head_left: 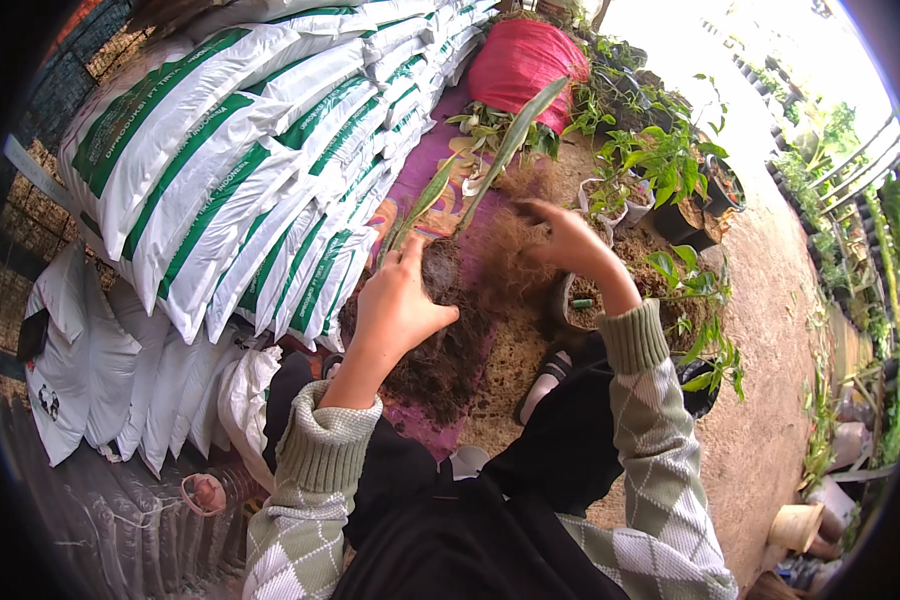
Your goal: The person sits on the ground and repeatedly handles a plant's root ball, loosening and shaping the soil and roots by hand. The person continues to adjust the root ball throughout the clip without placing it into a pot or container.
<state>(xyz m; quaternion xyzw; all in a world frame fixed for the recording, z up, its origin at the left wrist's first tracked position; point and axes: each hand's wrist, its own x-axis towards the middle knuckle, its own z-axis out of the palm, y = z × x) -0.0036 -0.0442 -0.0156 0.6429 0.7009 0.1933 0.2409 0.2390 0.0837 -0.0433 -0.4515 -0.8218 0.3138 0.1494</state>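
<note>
A plant with long, pointed, pale-edged green leaves (515,140) rises from a dark clump of soil and roots (440,275) in front of me. My left hand (395,300) rests against the near left side of the clump, thumb stretched out and fingers by the base of the shorter leaf (430,200). Right of the clump, my right hand (575,245) has its fingers curled into a loose tangle of brown root fibres (510,235), partly smeared by motion. Loose dark soil (435,370) lies beneath, on a purple patterned sheet (415,415).
White and green filled sacks (220,180) are stacked high at the left. A red sack (525,65) stands at the far end of the sheet. Potted plants (670,165) line the right, and a dark pot (577,300) stands beside my right wrist. My feet (542,390) flank the soil.
</note>
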